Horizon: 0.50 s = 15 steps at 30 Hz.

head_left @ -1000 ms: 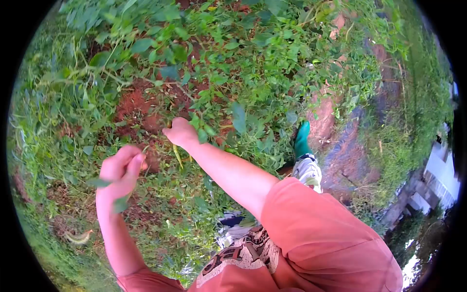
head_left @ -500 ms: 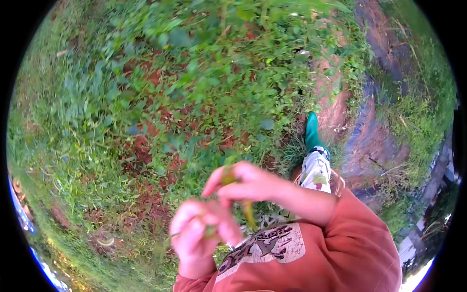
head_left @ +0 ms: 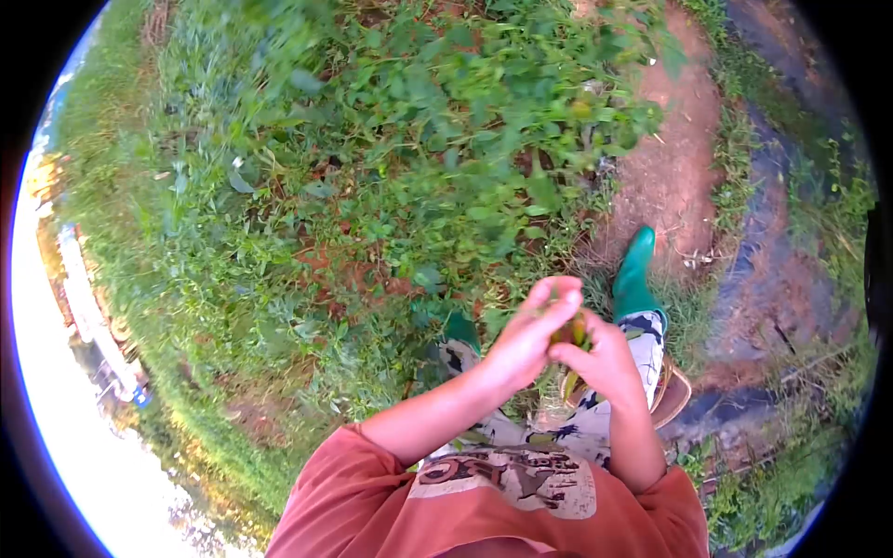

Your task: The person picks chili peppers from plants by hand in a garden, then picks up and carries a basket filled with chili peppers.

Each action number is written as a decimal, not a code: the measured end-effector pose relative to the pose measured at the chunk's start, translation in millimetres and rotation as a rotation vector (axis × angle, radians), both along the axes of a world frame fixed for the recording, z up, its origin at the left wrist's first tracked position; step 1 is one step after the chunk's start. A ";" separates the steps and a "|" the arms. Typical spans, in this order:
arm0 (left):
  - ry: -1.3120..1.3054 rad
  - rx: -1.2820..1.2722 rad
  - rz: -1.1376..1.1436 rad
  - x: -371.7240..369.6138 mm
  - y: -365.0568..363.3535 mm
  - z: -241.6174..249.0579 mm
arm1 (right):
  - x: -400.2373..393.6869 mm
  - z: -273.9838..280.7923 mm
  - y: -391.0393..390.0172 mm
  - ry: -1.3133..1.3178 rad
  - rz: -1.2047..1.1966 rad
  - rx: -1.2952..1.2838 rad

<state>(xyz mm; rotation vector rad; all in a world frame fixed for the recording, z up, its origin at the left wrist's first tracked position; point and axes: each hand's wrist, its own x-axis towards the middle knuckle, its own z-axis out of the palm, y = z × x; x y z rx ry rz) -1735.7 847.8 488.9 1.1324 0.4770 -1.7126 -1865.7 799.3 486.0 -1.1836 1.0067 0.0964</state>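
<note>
My left hand (head_left: pixel 539 330) and my right hand (head_left: pixel 605 358) meet in front of my shirt. Between them is a small bunch of green and yellowish pods (head_left: pixel 579 330), whose exact kind I cannot make out. The right hand's fingers curl around the bunch, its thumb lying across. One pod (head_left: pixel 569 383) sticks out below that hand. The left hand presses against the bunch from the other side, two of its digits stretched past the top. Part of the left fingers is hidden.
Low leafy plants (head_left: pixel 391 223) cover the ground ahead and to the left, with reddish soil between. A bare dirt path (head_left: pixel 670 149) runs up the right, beside dark ground sheeting (head_left: pixel 758 214). My green boot (head_left: pixel 634 279) is at the path's edge; the other boot (head_left: pixel 462 332) stands among the plants.
Both hands have moved right and come together around the pods; before, they were apart with green pieces in each. The view has shifted, and the second boot now shows.
</note>
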 end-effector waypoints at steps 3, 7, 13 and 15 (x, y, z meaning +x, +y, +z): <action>0.073 -0.164 -0.098 -53.5 -43.0 -3.6 | -56.4 -8.9 -32.7 0.087 -0.087 -0.125; 0.199 -0.277 -0.301 -119.4 -86.9 -7.3 | -151.4 -20.9 -67.8 0.004 -0.126 -0.164; 0.051 -0.114 -0.569 -154.8 -80.9 -43.0 | -310.4 -16.8 -23.0 0.512 -0.697 0.006; 0.012 -0.103 -0.627 -141.3 -68.7 -52.9 | -359.9 -32.9 30.3 0.620 -0.837 -0.014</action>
